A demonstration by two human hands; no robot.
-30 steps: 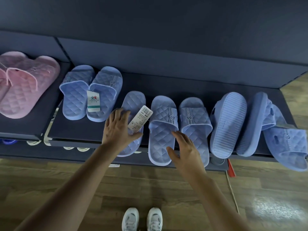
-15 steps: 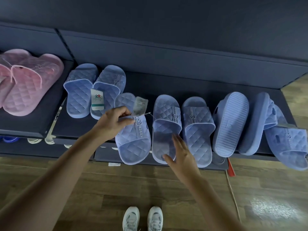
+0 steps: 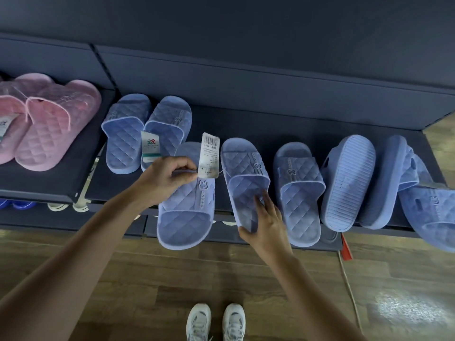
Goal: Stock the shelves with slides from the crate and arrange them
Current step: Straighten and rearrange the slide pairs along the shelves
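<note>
**Blue slides, shelf front edge**

Left hand pinches the strap of the tagged slide, which overhangs the shelf toward 6 o'clock. Right hand grips the heel of the second slide, just beside at 3 o'clock. Crowding: upturned slide further toward 3; blue pair at 11; pink slides at 9.

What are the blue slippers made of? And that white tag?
The blue slide gripped by the left hand and the next slide held by the right hand look like soft moulded foam or rubber, matte: quilting pressed in, no stitching visible. The white tag looks like thin printed card, with a barcode.
</note>
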